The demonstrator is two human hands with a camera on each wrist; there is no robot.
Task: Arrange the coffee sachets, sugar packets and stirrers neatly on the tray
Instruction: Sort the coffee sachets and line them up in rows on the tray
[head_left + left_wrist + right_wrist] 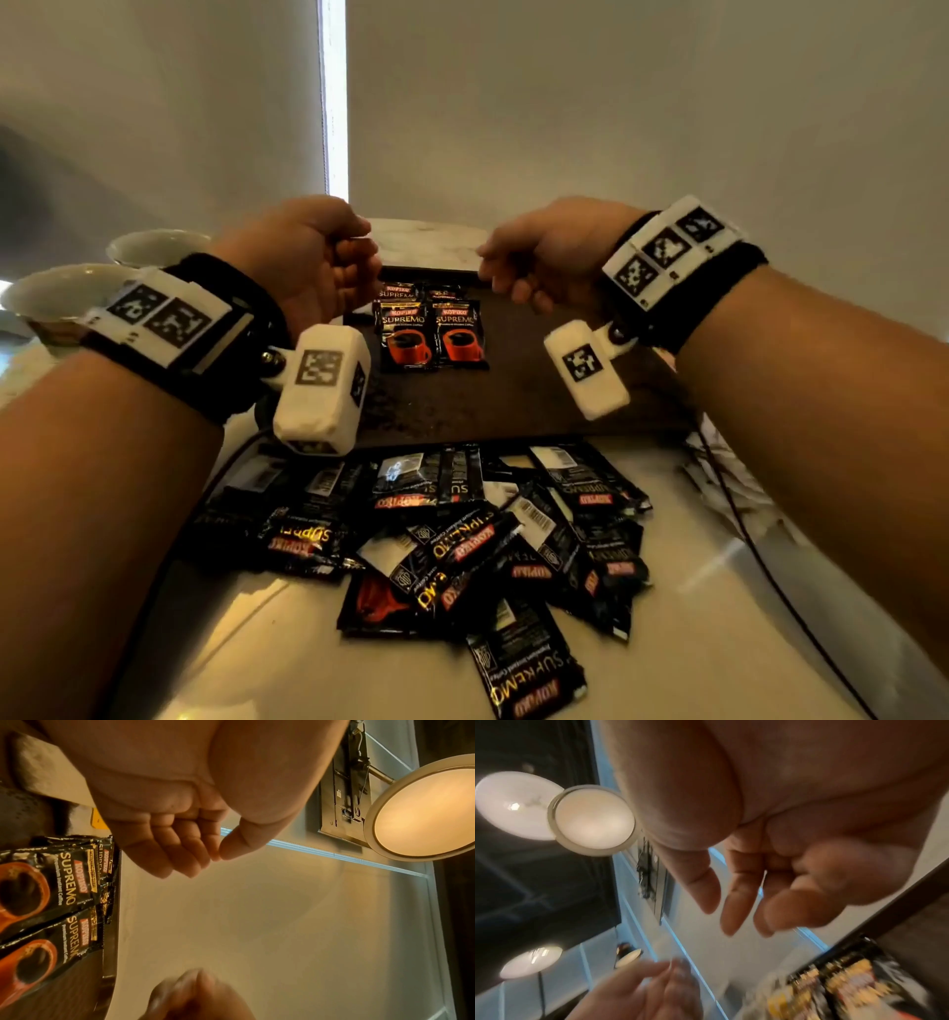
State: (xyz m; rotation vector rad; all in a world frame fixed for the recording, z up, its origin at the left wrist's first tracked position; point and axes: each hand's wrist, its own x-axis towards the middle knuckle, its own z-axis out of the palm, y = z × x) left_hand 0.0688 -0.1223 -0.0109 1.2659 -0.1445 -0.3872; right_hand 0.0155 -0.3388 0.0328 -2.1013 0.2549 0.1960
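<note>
Loose sachets (452, 539): heaped at 6 o'clock, light, slick; pinch by edges.
Tray (513, 401): four sachets (434, 329) at 12 o'clock.
Left hand (308, 257), right hand (544, 257): fingers loosely curled, empty.

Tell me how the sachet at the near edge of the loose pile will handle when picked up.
The near sachet looks thin and flat, so probably light and floppy. Its glossy film may slip. It overlaps its neighbour, which could shift too.

Pale glossy surface (719, 642) before me. On it lie a dark tray (513, 406), a loose heap of black coffee sachets (462, 539) just nearer me, two pale cups (77, 293) at my far left, and a thin black cable (760, 555) at right.
</note>
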